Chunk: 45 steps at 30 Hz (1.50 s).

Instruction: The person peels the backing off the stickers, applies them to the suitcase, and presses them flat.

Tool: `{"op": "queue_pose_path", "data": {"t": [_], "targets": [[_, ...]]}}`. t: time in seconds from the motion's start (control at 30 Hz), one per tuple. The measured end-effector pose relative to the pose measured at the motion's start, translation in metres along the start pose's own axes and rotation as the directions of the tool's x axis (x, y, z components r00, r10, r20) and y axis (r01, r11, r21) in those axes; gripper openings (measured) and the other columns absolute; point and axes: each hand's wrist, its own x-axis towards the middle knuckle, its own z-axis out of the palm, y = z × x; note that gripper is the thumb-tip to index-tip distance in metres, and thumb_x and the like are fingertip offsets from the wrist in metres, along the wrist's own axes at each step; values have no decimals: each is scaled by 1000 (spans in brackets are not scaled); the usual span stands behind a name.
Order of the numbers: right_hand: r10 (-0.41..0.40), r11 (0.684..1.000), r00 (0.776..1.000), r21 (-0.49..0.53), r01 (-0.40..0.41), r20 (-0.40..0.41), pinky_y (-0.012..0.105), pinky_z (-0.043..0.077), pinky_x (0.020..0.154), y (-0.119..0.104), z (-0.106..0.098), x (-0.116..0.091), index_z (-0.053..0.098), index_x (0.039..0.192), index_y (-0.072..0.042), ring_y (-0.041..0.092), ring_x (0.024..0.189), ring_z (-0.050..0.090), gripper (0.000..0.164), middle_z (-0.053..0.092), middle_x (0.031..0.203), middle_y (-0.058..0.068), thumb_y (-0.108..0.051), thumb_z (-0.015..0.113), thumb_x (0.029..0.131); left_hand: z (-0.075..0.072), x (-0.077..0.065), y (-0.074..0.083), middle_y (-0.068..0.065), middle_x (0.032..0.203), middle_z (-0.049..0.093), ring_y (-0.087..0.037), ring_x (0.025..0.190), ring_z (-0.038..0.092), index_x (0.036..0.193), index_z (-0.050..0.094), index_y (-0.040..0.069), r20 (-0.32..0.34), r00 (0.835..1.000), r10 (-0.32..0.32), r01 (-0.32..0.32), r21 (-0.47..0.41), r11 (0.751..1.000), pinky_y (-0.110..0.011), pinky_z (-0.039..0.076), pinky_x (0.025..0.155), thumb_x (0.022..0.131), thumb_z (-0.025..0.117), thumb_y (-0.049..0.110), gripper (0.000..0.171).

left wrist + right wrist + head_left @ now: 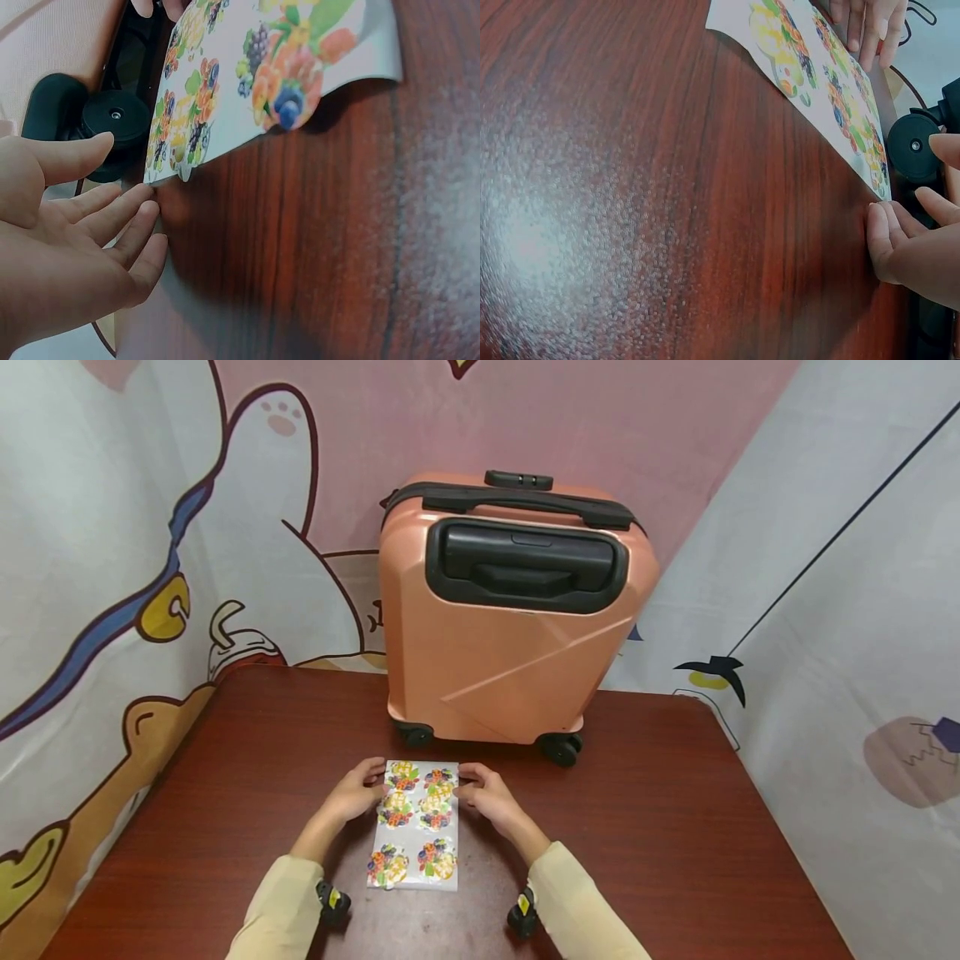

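Note:
A white sheet of fruit stickers (414,827) lies lengthwise on the table, its colourful fruit clusters face up in two columns. At its left edge, near the far corner, is my left hand (354,795). In the left wrist view the left hand's fingertips (142,196) reach the sheet's corner, with the thumb raised apart from them. My right hand (491,797) is at the opposite edge. The right wrist view shows the right hand's fingertips (876,217) right at a corner, thumb lifted. One near end of the sheet curls up slightly from the wood.
An upright orange suitcase (510,668) with black handles and wheels stands just beyond the sheet. Its black wheel (116,116) is close to my left hand. The dark red-brown table (675,827) stretches to both sides, with a cartoon-printed cloth (825,610) hanging around it.

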Motion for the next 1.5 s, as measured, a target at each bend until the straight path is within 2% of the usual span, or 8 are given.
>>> {"op": "queue_pose_path", "data": {"t": [0.27, 0.4, 0.53, 0.87, 1.07, 1.27, 1.37, 1.5], "targets": [[-25, 1000, 1000, 18, 25, 10, 45, 43, 76, -3, 1, -2, 42, 124, 13, 21, 89, 50, 43, 43, 124, 32, 0, 54, 85, 0, 2, -1, -33, 126, 43, -44, 114, 41, 128, 35, -14, 4, 1000, -6, 6, -8, 1000, -50, 32, 96, 86, 53, -3, 48], [-46, 997, 999, 67, 46, 5, 48, 43, 79, 0, 1, -2, 41, 124, 15, 36, 95, 50, 42, 42, 123, 34, 5, 52, 84, 0, 1, 0, -32, 126, 44, -43, 113, 42, 129, 36, -13, -7, 1000, -10, 10, -7, 1000, -50, 34, 95, 86, 53, -2, 47], [-71, 993, 997, 94, 72, -13, 50, 43, 83, 3, 2, 0, 42, 122, 16, 46, 102, 47, 41, 43, 120, 35, 10, 51, 83, 1, -1, 1, -31, 122, 48, -41, 109, 48, 126, 42, -12, -67, 998, -7, 7, -10, 1000, -46, 39, 90, 85, 55, -2, 43], [-67, 992, 997, 102, 70, -40, 35, 49, 76, 29, 2, 15, 49, 118, 13, 32, 95, 58, 38, 50, 115, 28, 10, 57, 81, 5, 1, -2, -22, 102, 63, -32, 92, 61, 105, 60, -8, -236, 971, 29, -16, 60, 998, -34, 48, 74, 79, 62, -4, 26], [-85, 993, 991, 78, 93, -100, 36, 49, 73, 31, 2, 15, 53, 112, 13, 22, 86, 58, 35, 55, 107, 26, 11, 59, 78, 6, 3, -1, -17, 92, 67, -28, 83, 64, 95, 65, -3, -319, 947, 49, -15, 107, 994, -31, 49, 69, 77, 67, -2, 19], [-77, 990, 986, 109, 94, -149, 41, 50, 71, 25, 2, 12, 53, 108, 17, 24, 80, 59, 31, 57, 99, 29, 13, 59, 77, 8, 4, 1, -13, 87, 67, -25, 79, 64, 90, 66, -1, -353, 935, 36, 4, 112, 994, -36, 47, 72, 76, 69, 0, 14], [-73, 989, 981, 110, 94, -177, 39, 49, 65, 18, 2, 9, 53, 106, 18, 25, 77, 59, 30, 56, 97, 33, 15, 59, 77, 9, 4, 2, -13, 86, 67, -25, 78, 64, 89, 66, -1, -361, 932, 39, 0, 108, 994, -37, 46, 75, 75, 70, 0, 14], [-71, 990, 973, 104, 95, -217, 34, 45, 57, 10, 3, 5, 53, 104, 19, 17, 69, 55, 31, 55, 93, 34, 16, 60, 74, 10, 4, 3, -13, 85, 67, -24, 77, 64, 88, 66, -1, -356, 934, 33, -4, 83, 997, -30, 47, 66, 74, 71, 0, 14]]}}
